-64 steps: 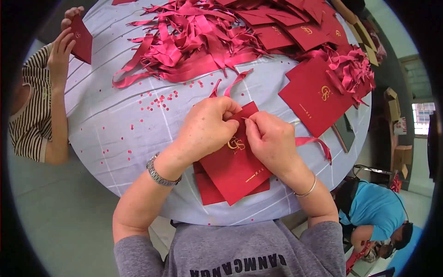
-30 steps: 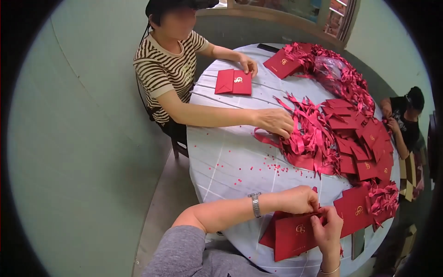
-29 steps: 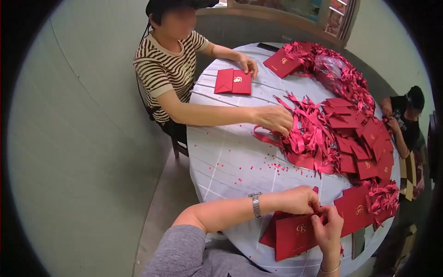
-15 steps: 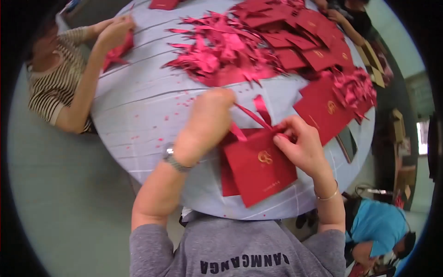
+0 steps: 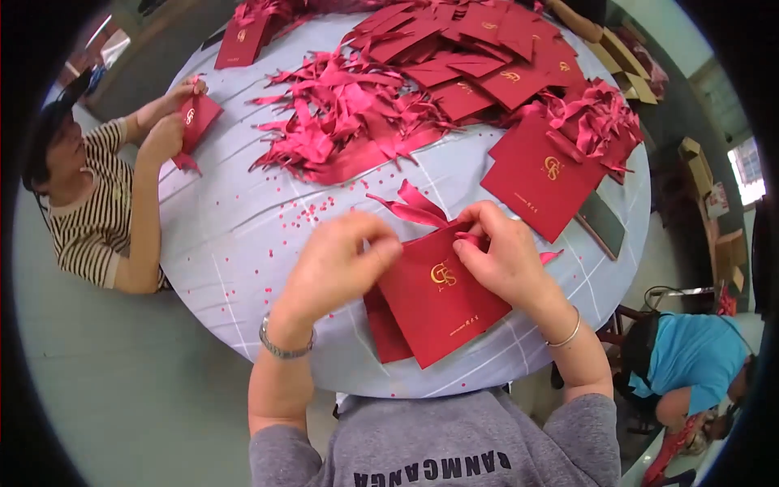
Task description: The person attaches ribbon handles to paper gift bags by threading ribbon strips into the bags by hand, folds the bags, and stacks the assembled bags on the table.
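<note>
A red paper gift bag (image 5: 454, 312) with a gold emblem lies flat before me, tilted. Under it another red bag (image 5: 385, 334) shows along the left edge. Pink ribbon (image 5: 415, 207) rises from the upper edge of the top bag, its ends loose toward the far side. My right hand (image 5: 507, 256) pinches the ribbon at that edge, thumb against fingers. By the bag's upper left corner, my left hand (image 5: 345, 261) is loosely curled, with a gap between thumb and fingers and nothing visible in it.
A heap of pink ribbons (image 5: 341, 114) lies beyond my hands, with stacked red bags (image 5: 487, 61) behind it. More bags (image 5: 540, 183) and a dark phone-like slab (image 5: 602, 226) lie right. Small red scraps dot the tablecloth (image 5: 219, 276). A striped-shirted person (image 5: 101, 207) handles a bag at left.
My left hand has let go of the ribbon and moved down toward the bag's left corner. My right hand keeps its pinch. The view has shifted, and the left person's bag shows more fully.
</note>
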{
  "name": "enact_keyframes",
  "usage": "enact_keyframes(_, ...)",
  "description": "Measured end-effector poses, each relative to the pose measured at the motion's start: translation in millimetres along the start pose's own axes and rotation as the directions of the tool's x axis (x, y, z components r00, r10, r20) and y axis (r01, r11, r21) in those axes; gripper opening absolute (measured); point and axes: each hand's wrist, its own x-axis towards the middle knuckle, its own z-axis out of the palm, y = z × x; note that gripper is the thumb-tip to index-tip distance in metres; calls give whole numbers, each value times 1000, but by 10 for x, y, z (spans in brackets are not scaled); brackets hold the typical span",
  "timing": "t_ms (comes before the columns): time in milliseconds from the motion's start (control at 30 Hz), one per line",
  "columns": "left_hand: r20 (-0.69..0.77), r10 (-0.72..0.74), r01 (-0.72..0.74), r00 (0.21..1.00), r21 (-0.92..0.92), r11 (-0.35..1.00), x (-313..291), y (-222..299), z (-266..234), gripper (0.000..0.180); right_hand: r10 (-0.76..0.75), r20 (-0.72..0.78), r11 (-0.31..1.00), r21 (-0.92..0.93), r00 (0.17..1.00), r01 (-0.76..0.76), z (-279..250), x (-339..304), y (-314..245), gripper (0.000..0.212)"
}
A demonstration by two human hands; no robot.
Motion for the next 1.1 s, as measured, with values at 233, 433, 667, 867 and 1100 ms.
enact_keyframes(233, 152, -30, 24, 988, 46, 999, 4, 27, 123, 21, 16, -98, 997, -72, 995, -23, 11, -3, -34, 25)
enact_keyframes(433, 96, 37, -37, 995, 1, 999, -2, -41, 297, 22, -63, -159, 994, -98, 985, 48, -61, -81, 63, 38)
enact_keyframes(667, 31, -94, 92, 995, 44, 995, -5, -75, 257, 19, 134, -66, 982, -124, 989, -142, -601, -556, 178, 44)
enact_keyframes(867, 96, -142, 131, 985, 115, 985, 68, -103, 307, 22, 345, 31, 921, 181, 938, -345, -935, -995, 555, 32)
enact_keyframes(1100, 75, -144, 144, 987, 17, 989, 31, -206, 243, 19, 75, -25, 692, 721, 997, -34, -924, -1091, 567, 32)
